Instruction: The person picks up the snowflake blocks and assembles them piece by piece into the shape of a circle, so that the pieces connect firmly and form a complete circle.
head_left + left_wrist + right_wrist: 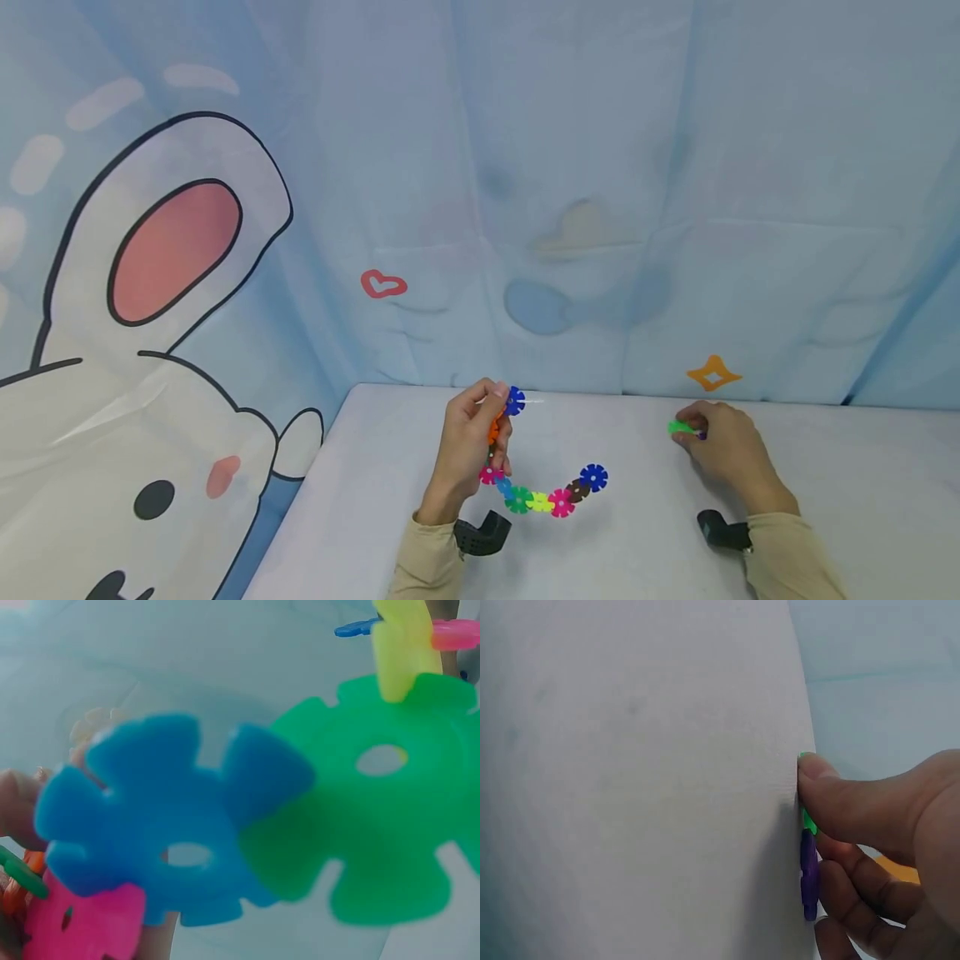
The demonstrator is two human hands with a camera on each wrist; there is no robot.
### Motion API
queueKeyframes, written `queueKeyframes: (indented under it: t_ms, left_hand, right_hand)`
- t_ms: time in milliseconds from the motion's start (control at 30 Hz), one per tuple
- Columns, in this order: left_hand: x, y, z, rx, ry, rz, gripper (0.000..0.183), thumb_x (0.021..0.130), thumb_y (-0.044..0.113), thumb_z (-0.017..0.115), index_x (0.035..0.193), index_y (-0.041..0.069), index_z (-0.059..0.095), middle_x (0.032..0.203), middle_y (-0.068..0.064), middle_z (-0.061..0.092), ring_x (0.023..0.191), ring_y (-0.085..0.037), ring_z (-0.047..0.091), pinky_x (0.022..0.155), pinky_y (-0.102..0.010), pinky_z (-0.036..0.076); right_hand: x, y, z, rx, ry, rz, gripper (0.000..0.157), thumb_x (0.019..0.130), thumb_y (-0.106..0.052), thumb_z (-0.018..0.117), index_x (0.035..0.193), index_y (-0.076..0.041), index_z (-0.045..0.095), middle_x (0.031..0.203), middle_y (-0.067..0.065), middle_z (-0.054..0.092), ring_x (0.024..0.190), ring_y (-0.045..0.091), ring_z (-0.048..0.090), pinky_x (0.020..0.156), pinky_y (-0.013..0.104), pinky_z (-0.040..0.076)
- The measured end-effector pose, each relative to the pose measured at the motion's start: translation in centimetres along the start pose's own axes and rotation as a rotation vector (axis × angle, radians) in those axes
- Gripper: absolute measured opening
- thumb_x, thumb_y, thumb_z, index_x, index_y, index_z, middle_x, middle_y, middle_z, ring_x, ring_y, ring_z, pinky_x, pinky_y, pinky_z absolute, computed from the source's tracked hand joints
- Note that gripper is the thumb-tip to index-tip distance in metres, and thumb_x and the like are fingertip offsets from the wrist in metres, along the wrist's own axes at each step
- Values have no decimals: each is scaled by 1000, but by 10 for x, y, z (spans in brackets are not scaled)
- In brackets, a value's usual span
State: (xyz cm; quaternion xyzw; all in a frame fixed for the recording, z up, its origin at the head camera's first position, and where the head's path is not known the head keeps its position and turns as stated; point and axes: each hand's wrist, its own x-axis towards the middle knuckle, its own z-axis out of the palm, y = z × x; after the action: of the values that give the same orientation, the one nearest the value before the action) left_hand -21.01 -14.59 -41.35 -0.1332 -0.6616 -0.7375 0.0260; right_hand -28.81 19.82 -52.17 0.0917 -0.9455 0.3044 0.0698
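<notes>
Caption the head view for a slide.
Left hand holding a chain of colourful notched discs, right hand pinching a green disc at a white table.

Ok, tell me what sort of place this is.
Probably an indoor play or craft corner: a pale-blue backdrop with a cartoon rabbit backs a white tabletop, where the left hand holds a chain of colourful notched discs.

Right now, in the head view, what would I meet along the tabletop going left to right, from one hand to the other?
Left hand, green disc, yellow disc, pink disc, brown disc, dark blue disc, bright green piece, right hand.
</notes>
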Motion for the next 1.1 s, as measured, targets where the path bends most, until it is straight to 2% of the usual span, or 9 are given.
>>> queueKeyframes:
  t_ms: [167, 300, 467, 567, 633, 767, 867, 1000, 1100]
  left_hand:
    - [-1, 0, 1, -10, 0, -3, 39, 112, 24, 53, 94, -11, 49, 56, 2, 46, 34, -7, 44, 39, -23, 52]
    - [-1, 1, 1, -12, 3, -1, 39, 112, 21, 49, 93, -13, 48, 57, 1, 47, 35, -8, 46, 41, -24, 53]
    - [-2, 3, 0, 0, 14, -5, 34, 109, 17, 40, 86, -7, 44, 58, 1, 47, 35, -7, 44, 40, -23, 51]
    - [-2, 4, 1, -6, 11, 0, 33, 108, 18, 39, 82, -2, 43, 56, 1, 44, 35, -7, 41, 37, -22, 48]
    - [-2, 5, 3, -15, 1, 2, 33, 109, 19, 40, 81, 1, 43, 56, 2, 43, 35, -6, 41, 37, -22, 47]
    - [-4, 6, 8, -28, -19, 5, 30, 108, 18, 43, 85, 0, 46, 56, 4, 43, 35, -6, 41, 37, -21, 47]
    - [-5, 7, 11, -24, -26, 18, 29, 108, 15, 46, 88, -6, 47, 56, 3, 43, 35, -6, 41, 37, -21, 47]
    - [-6, 9, 16, -11, -20, 46, 30, 109, 13, 48, 90, -11, 47, 56, 2, 43, 35, -5, 42, 38, -20, 47]
    - [-7, 10, 18, -11, -17, 56, 31, 109, 13, 48, 89, -11, 46, 55, 1, 43, 34, -5, 42, 37, -20, 47]
  right_hand:
    - [0, -1, -2, 42, 3, 31, 30, 89, -10, 82, 108, 9, 68, 100, 26, 72, 92, 42, 69, 78, 57, 58]
    - [-1, -4, -1, 58, 48, 11, 24, 90, -10, 82, 102, 4, 67, 93, 19, 72, 89, 37, 64, 76, 46, 52]
    - [2, -14, 3, 116, 238, -82, 21, 90, -13, 85, 98, -3, 69, 85, 10, 72, 77, 15, 63, 68, 22, 47]
    - [1, -34, 2, 197, 332, -102, 24, 92, -20, 85, 102, -4, 70, 85, 8, 71, 71, -1, 58, 62, 12, 46]
    - [-1, -54, 0, 267, 354, -109, 24, 93, -21, 84, 104, -4, 72, 85, 8, 72, 69, -5, 56, 61, 11, 46]
    - [-8, -100, -2, 403, 331, -181, 17, 97, -15, 79, 107, -2, 74, 83, 6, 75, 71, -2, 64, 61, 13, 51]
    - [-15, -129, -3, 499, 273, -261, 13, 99, -8, 75, 110, -2, 75, 84, 5, 77, 77, 0, 70, 71, 10, 55]
    - [-24, -154, -5, 596, 186, -314, 13, 103, -6, 68, 113, -2, 75, 88, 3, 76, 81, 3, 71, 80, 12, 59]
    - [-29, -163, -9, 639, 150, -329, 14, 106, -6, 64, 115, -2, 73, 90, 3, 74, 81, 7, 71, 79, 16, 60]
